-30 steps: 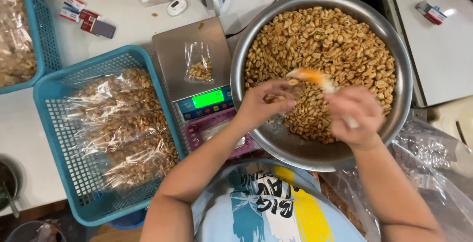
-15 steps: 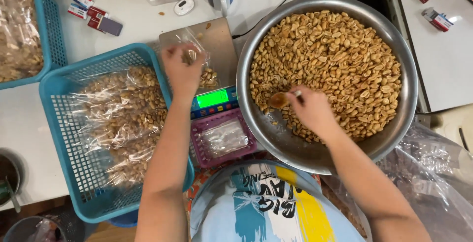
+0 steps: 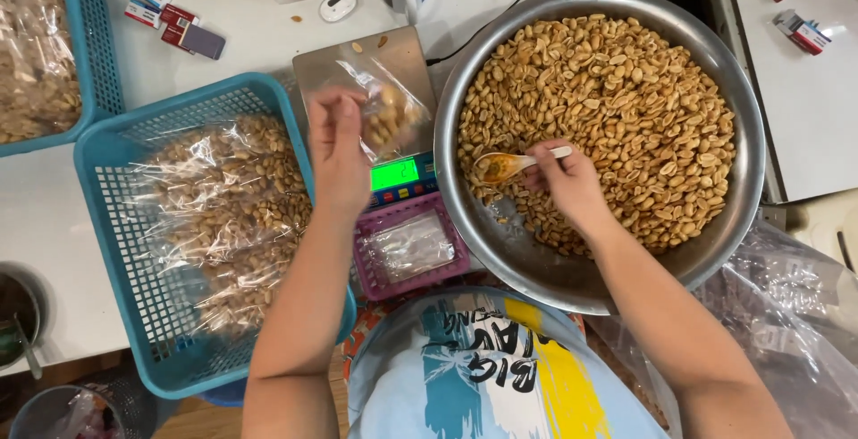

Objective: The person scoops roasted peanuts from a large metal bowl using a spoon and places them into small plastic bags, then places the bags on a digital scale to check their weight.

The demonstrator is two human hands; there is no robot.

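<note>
L hand pinching the clear bag open on the scale, R hand gripping spoon over the peanuts. Risk: bag mouth sags, nuts spill onto surface w/ next scoop.

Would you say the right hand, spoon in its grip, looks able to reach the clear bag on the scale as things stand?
Probably yes: the right hand with the spoon sits beside the bag; only the bowl's rim lies between.

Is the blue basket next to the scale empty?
No, the blue basket beside the scale holds several clear bags of peanuts.
</note>
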